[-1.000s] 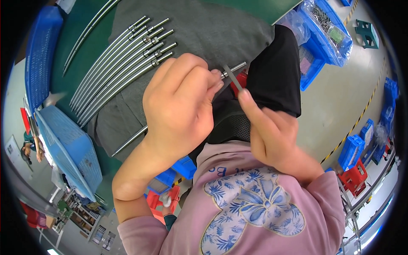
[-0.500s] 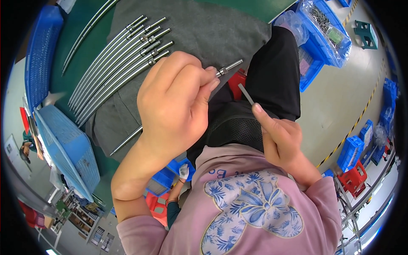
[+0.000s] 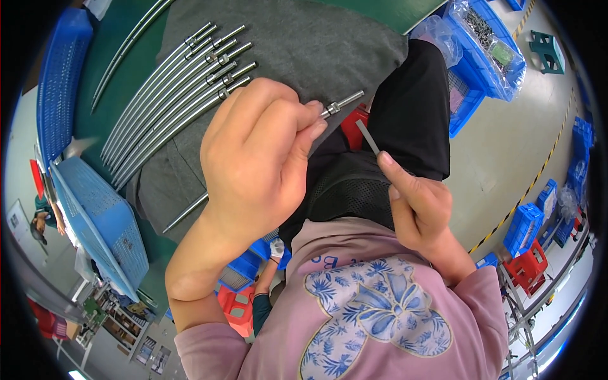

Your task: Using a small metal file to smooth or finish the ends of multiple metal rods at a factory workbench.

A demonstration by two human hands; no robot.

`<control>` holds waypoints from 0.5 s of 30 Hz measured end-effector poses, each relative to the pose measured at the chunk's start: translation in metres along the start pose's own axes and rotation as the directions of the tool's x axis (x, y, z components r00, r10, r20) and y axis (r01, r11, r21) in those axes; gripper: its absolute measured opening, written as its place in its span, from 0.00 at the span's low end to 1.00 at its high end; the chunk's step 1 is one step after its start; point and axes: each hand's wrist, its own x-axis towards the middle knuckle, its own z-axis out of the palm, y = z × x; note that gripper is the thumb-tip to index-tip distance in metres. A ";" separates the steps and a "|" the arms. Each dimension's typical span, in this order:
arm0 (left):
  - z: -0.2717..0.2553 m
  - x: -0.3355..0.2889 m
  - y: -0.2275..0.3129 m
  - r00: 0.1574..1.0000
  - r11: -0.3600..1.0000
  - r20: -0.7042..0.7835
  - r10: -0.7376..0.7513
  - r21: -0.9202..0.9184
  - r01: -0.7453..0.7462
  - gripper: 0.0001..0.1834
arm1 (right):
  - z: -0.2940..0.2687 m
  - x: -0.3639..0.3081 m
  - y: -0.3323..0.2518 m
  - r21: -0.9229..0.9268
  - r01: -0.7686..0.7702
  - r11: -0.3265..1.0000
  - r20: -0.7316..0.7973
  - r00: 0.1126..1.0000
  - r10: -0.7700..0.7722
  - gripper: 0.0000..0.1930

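Note:
My left hand [image 3: 253, 145] is closed in a pinch around a thin metal rod [image 3: 185, 212]. Its end, with a stepped collar and narrow tip [image 3: 342, 104], sticks out past my thumb and forefinger; the lower end shows beyond my wrist, and my hand hides the middle. My right hand [image 3: 423, 206] grips a flat grey metal strip [image 3: 367, 136], with the forefinger stretched along it. The strip points up toward the rod's tip, apart from it. Several similar metal rods [image 3: 158, 114] with collared ends lie side by side on a dark grey cloth [image 3: 304, 44], left of my left hand.
Two more rods [image 3: 126, 47] lie on the green tabletop [image 3: 361, 11]. Blue perforated baskets [image 3: 104, 215] stand at the left. A blue bin of small metal parts [image 3: 478, 28] is at the upper right. Below my left forearm, another person's gloved hand [image 3: 277, 247] is near blue boxes and a red stool [image 3: 235, 310].
My left hand has shifted slightly left, while the rod's collared end shows a little farther out. The strip's tip is slightly higher. The other person's gloved hand has moved up a little.

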 end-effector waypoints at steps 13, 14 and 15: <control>-0.001 0.000 0.001 1.000 1.000 -0.009 0.024 -0.007 -0.024 0.10 | 0.001 0.008 -0.002 -0.002 0.031 1.000 -0.082 0.996 -0.031 0.27; -0.002 0.000 0.002 0.999 1.000 0.016 0.028 -0.003 -0.028 0.09 | 0.001 0.009 -0.002 -0.004 0.032 0.999 -0.079 0.996 -0.032 0.27; -0.002 0.000 0.002 1.000 1.000 0.013 0.027 -0.003 -0.027 0.09 | 0.003 0.009 -0.002 0.004 0.040 0.999 -0.087 0.995 -0.039 0.27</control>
